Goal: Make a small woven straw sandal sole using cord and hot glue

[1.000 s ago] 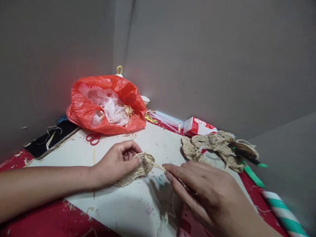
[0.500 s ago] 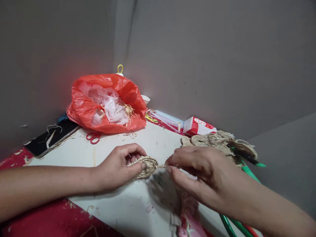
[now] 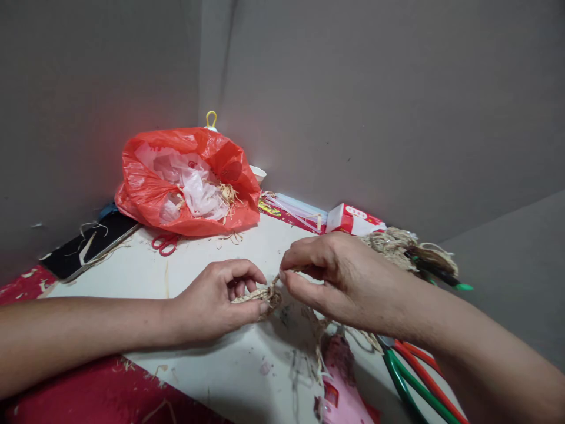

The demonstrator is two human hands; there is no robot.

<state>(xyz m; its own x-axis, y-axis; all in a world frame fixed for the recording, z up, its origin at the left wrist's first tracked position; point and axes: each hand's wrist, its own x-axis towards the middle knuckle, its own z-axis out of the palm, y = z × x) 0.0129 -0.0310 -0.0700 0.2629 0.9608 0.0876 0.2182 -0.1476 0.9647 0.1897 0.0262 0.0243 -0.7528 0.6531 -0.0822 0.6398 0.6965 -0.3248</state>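
My left hand (image 3: pixel 216 299) is closed on a small coil of braided straw cord (image 3: pixel 272 296), with the thumb on the near side and the fingers curled behind. Thumb and fingertips of my right hand (image 3: pixel 342 277) pinch the same cord just right of the coil, where it rises in a short strand. More cord hangs down behind and below my right hand. Near that hanging cord lies a pink glue gun (image 3: pixel 343 383) with a dark, dirty nose. Beneath my right forearm are green and red handles (image 3: pixel 399 371) of hand tools.
A red plastic bag (image 3: pixel 132 185) with white plastic and straw scraps stands at the back left. Small red scissors (image 3: pixel 165 244) and a black phone (image 3: pixel 90 250) lie near it. A red-and-white box (image 3: pixel 353 219) and bundled braided cord (image 3: pixel 391 244) sit at the back right.
My right hand has moved left and slightly up, bringing the cord close against the coil. The coil in my left hand now shows less. The glue gun and tool handles are more visible.
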